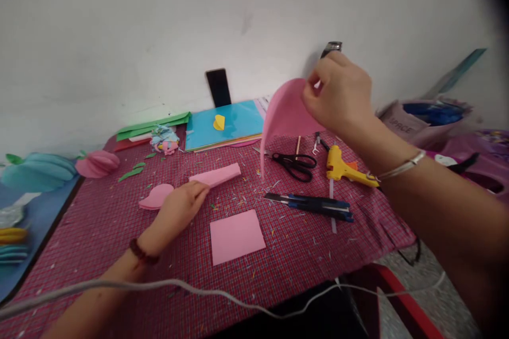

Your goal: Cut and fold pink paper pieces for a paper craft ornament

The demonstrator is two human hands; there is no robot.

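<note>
1. The left hand (181, 206) rests flat on the checked cloth (310, 254), fingertips pressing the end of a folded pink strip (217, 175), beside a pink heart stack (156, 196).
2. A pink square (236, 235) lies just right of that hand.
3. The right hand (342, 92) is closed, pinching a curved pink sheet (284, 114) lifted above the scissors (294, 163).
4. Judged step: sorting paper pieces; bringing them together would call for a gentle pinch.
</note>
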